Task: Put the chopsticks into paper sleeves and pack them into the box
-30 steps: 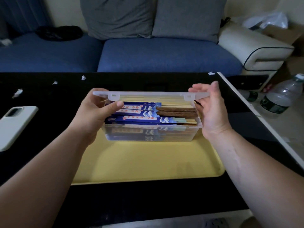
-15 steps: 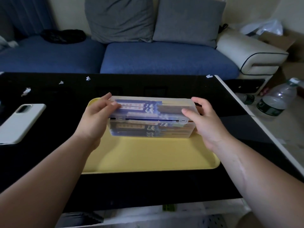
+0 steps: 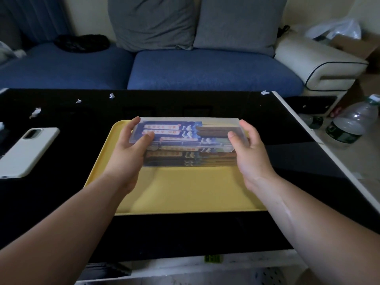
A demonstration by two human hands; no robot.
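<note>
The blue sofa (image 3: 205,68) fills the far side and the black table (image 3: 82,202) runs across in front of me, with the yellow tray (image 3: 185,192) at its middle. On the far half of that tray sits the clear plastic box (image 3: 189,160). A second ago its lid (image 3: 218,144) stood open, tipped up on the far side; now it lies flat over the box, its near edge with the two clasp tabs just overhanging the front wall. I read that as the packing being done and the closing nearly so — whether the tabs have snapped home I cannot tell.

My left hand (image 3: 127,155) grips the box's left end, thumb laid on top of the lid, fingers curled round the far corner. My right hand (image 3: 250,155) mirrors it at the right end, thumb pressing the lid near the right tab. Through the plastic I see the sleeved chopsticks (image 3: 164,131) stacked lengthwise, blue sleeves to the left, bare ends to the right.
</note>
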